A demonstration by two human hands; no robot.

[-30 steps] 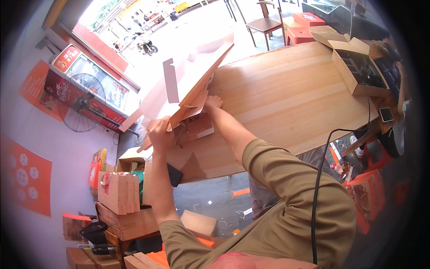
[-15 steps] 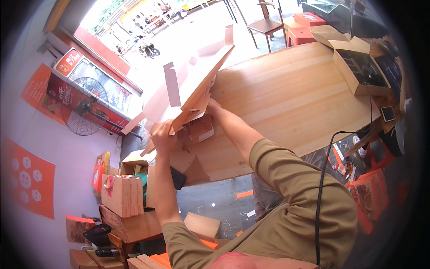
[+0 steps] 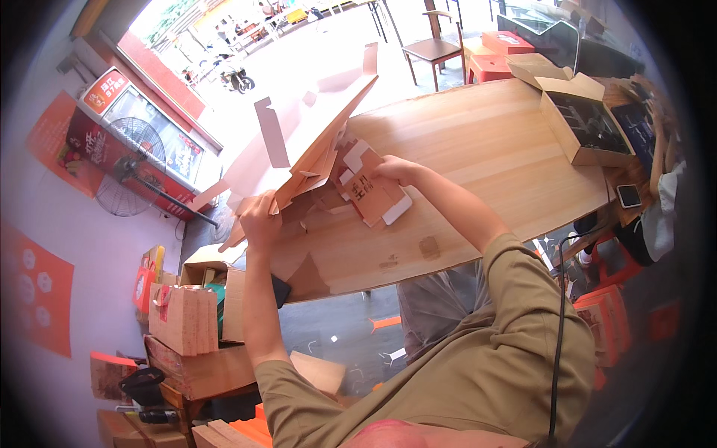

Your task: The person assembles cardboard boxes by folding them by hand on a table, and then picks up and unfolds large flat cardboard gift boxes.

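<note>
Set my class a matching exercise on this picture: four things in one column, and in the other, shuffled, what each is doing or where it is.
1. Bare left hand
2. Bare right hand
3. Open brown cardboard box
4. Round wire-caged fan

A. Holding a small, brown, printed cardboard carton
B. In front of a red, glass-fronted cabinet
C. Gripping a large, white-and-brown cardboard sheet
D. At the right end of the light wooden table

Pairs: 1-C, 2-A, 3-D, 4-B

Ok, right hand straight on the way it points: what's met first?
Beyond the brown cardboard piece in its grip, the right hand would probably meet the large folded cardboard sheet first; depth is unclear.
</note>
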